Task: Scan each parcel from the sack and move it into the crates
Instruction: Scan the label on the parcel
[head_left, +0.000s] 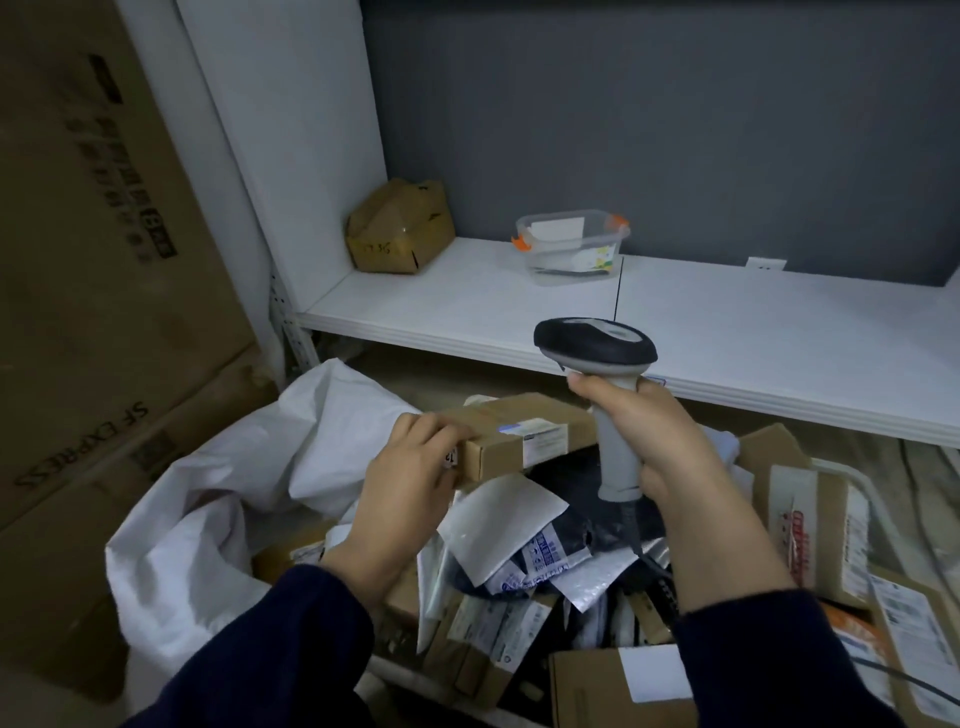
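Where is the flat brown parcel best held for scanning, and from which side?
Likely by its left end, from the left, as the left hand grips it: the parcel is long and flat, and its label lies toward the right, near the scanner in the right hand, so that grip leaves the label uncovered.

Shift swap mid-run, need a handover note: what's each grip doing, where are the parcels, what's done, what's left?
Left grip holds a small cardboard parcel by its end, above the pile of parcels.
Right grip holds the scanner, head above that parcel.
White sack lies open at left.
Done: parcel picked up.
Left: finish the scan, crate it, then the rest.
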